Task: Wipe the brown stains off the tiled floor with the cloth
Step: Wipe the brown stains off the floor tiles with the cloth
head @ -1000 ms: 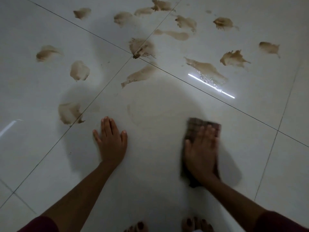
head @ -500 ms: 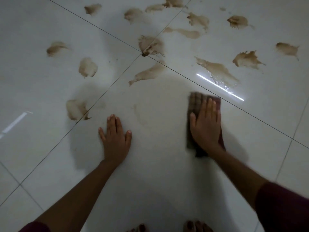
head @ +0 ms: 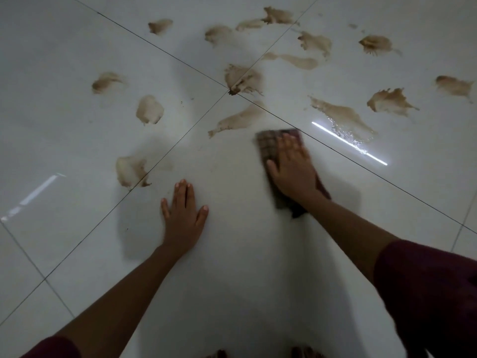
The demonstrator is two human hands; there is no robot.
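Note:
My right hand (head: 293, 167) presses flat on a dark brown checked cloth (head: 269, 144) on the white tiled floor (head: 232, 254). The cloth's far edge lies just right of a long brown smear (head: 238, 118) and short of the grout line. My left hand (head: 183, 215) rests flat on the tile, fingers together, holding nothing. Several brown stains spread beyond: one at the grout crossing (head: 242, 78), a wet streak (head: 340, 116) to the right of the cloth, a blotch (head: 130, 170) to the left of my left hand.
Dark grout lines (head: 165, 50) cross the floor diagonally. A bright light reflection (head: 348, 143) lies on the tile at the right, a fainter one (head: 36, 193) at the left. My toes (head: 304, 353) show at the bottom edge.
My right hand has pushed the cloth forward and slightly left, from the near tile up towards the long smear. My left hand has stayed planted.

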